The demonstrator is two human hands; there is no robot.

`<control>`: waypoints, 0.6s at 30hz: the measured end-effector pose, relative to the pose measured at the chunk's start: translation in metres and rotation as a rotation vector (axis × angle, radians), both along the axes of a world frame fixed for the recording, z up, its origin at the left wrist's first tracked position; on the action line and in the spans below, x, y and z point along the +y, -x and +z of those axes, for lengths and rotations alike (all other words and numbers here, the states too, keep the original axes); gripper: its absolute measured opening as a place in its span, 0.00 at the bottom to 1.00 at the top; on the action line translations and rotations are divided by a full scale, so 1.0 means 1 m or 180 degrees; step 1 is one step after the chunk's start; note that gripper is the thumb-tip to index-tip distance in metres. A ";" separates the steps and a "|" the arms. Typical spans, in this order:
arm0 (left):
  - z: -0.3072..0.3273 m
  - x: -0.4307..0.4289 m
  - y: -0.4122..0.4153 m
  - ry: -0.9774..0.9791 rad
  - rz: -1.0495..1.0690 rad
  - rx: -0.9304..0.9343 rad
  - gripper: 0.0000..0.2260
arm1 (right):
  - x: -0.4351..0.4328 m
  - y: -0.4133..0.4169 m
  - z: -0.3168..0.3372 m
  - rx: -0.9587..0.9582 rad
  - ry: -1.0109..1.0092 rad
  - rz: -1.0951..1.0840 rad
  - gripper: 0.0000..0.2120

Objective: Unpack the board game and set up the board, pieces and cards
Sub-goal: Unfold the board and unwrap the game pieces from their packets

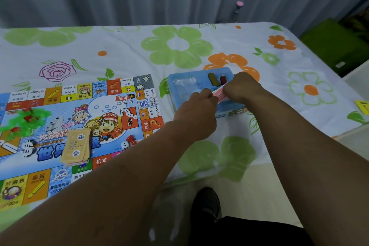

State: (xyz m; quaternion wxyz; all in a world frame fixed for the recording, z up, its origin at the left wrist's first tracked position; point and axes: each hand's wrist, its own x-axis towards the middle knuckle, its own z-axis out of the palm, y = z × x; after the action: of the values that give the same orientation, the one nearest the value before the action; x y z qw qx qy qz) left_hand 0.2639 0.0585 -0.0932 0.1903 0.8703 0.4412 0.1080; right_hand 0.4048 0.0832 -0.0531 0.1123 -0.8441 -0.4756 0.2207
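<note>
The colourful game board (pixel 83 110) lies unfolded on the left of the flowered sheet. On it lie a tan stack of cards (pixel 76 147), green and red plastic houses (pixel 26 119), a white die (pixel 125 145) and a red pawn (pixel 131 139). The blue game box (pixel 185 84) sits to the board's right, with olive and red pieces (pixel 216 79) in a compartment. Over the box, my left hand (pixel 199 106) and my right hand (pixel 242 86) both pinch a pink stack of cards (pixel 218 95) between them.
A yellow card (pixel 362 106) lies at the sheet's right edge. Green cushions (pixel 335 46) sit beyond the far right corner. A grey curtain hangs behind. My dark shoe (pixel 206 203) stands on the floor below the front edge.
</note>
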 end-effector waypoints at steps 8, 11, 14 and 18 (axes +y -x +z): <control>-0.003 0.000 0.001 -0.0005 -0.0030 -0.0049 0.17 | -0.002 0.001 0.001 0.0440 -0.0183 -0.0284 0.13; -0.003 0.000 0.001 -0.0020 -0.0024 -0.0058 0.17 | -0.002 0.002 0.001 0.0491 -0.0156 -0.0269 0.12; -0.003 0.000 0.001 -0.0010 -0.0017 -0.0065 0.16 | -0.001 0.001 0.001 0.0521 -0.0094 -0.0224 0.11; -0.002 -0.001 0.001 0.0010 -0.0024 -0.0085 0.17 | -0.001 0.002 0.001 0.0548 -0.0014 -0.0209 0.08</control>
State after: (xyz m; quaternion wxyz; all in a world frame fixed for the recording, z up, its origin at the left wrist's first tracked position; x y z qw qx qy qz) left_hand 0.2629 0.0576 -0.0953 0.1980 0.8702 0.4355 0.1182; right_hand 0.4032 0.0822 -0.0521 0.1618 -0.8369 -0.4368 0.2876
